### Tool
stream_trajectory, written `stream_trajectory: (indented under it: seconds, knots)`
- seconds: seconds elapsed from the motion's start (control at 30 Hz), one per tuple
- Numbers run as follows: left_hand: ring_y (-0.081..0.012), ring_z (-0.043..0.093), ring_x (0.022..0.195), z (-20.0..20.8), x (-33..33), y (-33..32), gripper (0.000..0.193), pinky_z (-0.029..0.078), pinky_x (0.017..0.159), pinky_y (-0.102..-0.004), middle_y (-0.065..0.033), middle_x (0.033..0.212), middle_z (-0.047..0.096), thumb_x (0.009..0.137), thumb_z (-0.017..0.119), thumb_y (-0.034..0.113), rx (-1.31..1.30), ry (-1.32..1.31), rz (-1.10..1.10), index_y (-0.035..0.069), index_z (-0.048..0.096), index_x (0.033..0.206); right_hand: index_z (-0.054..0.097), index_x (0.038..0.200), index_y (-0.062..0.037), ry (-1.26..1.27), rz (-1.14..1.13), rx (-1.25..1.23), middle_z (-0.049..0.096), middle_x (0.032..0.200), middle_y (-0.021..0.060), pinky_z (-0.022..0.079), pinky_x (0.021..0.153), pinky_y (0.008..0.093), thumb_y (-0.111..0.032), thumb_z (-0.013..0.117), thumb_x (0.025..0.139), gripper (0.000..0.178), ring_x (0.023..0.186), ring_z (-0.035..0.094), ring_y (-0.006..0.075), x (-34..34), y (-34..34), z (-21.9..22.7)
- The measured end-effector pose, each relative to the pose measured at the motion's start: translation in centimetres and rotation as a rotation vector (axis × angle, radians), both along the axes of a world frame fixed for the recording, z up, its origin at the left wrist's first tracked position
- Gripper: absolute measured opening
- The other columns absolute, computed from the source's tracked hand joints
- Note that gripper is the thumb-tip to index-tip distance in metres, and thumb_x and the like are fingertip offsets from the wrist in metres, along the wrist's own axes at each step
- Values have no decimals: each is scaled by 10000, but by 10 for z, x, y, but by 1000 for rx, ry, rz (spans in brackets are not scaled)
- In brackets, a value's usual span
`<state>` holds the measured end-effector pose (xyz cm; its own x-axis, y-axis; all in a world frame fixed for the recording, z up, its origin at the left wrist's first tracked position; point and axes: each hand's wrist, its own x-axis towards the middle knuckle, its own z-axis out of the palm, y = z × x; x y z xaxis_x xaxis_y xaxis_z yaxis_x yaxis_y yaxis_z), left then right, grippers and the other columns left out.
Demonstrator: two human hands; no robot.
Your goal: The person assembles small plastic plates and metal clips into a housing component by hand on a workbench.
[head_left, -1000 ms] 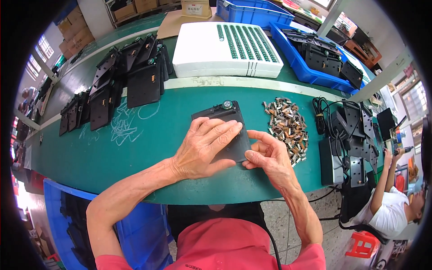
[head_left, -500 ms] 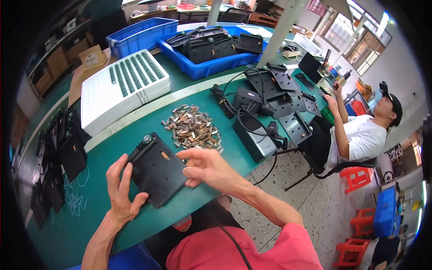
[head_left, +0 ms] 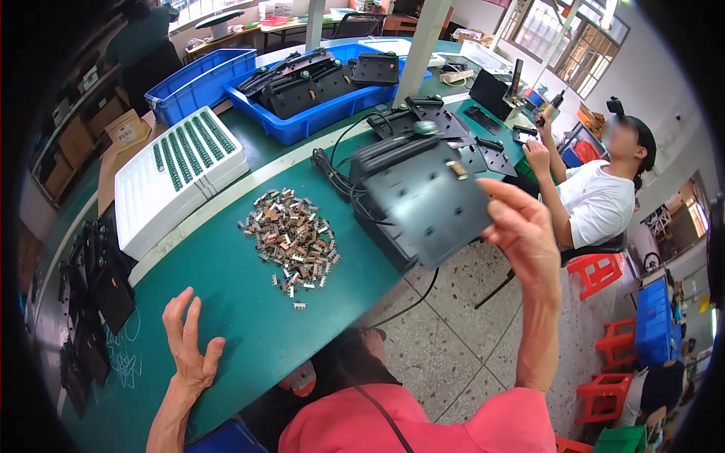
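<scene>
My right hand [head_left: 525,230] grips a black flat panel [head_left: 423,204] by its right edge and holds it up above the right side of the table. The panel has a ridge along its far edge, a round greenish knob on that ridge and a small copper-coloured part near the far right corner. My left hand [head_left: 190,340] hovers over the green tabletop [head_left: 257,332] with its fingers spread and nothing in it. Between the hands, farther off, lies a pile of small metal-and-brown electronic parts [head_left: 291,238]. One of these parts [head_left: 300,306] sits apart at the near side.
Similar black panels [head_left: 98,279] stand at the left, and more fill a blue tray [head_left: 302,136] at the back. A white foam tray [head_left: 177,192] holds rows of dark green parts. Black cables [head_left: 330,167] lie behind the raised panel. A co-worker [head_left: 604,189] sits at the right.
The black panel has left the table between my hands. My right hand has lifted it up and to the right. My left hand has let go and stays low at the left.
</scene>
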<state>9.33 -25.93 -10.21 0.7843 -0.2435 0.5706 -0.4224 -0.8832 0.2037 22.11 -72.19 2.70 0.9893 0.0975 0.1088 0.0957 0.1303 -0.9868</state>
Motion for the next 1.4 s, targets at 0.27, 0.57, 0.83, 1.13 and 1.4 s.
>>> stream_trajectory:
  seconds: [0.27,0.57,0.83,1.13,1.4]
  knots:
    - [-398,441,1239,2,0,-4,602,330,1055,-534,-219,1397,435,966,536,428,0,56,27,-16,462,1365,609,1217,39,63,-348,8,689,920,60,555,597,188,-25,618,917,306,658,647,101,29,-111,-51]
    - [-394,449,1234,2,1,-6,554,340,1055,-521,-217,1382,450,957,568,360,-4,56,36,-24,483,1347,631,1179,21,189,-407,-60,685,920,58,562,567,188,-11,599,913,271,626,639,91,59,-127,-104]
    - [-391,454,1231,2,1,-5,531,340,1056,-520,-216,1373,457,954,575,329,-4,64,42,-25,488,1340,629,1179,28,217,-417,-102,669,887,56,566,561,200,-16,612,901,282,612,631,91,69,-116,-115]
    - [-385,468,1219,3,4,-10,490,341,1057,-520,-213,1348,476,952,576,306,1,65,32,-20,515,1312,631,1139,66,157,-538,-468,671,764,94,546,540,228,-84,678,843,336,575,644,124,61,-110,-117]
    - [-381,502,1159,10,3,-11,522,368,1015,-532,-210,1295,509,790,703,165,33,33,38,-14,555,1258,659,1137,-5,-25,-740,-1178,696,796,190,537,614,346,-267,626,897,356,653,707,249,57,-90,-109]
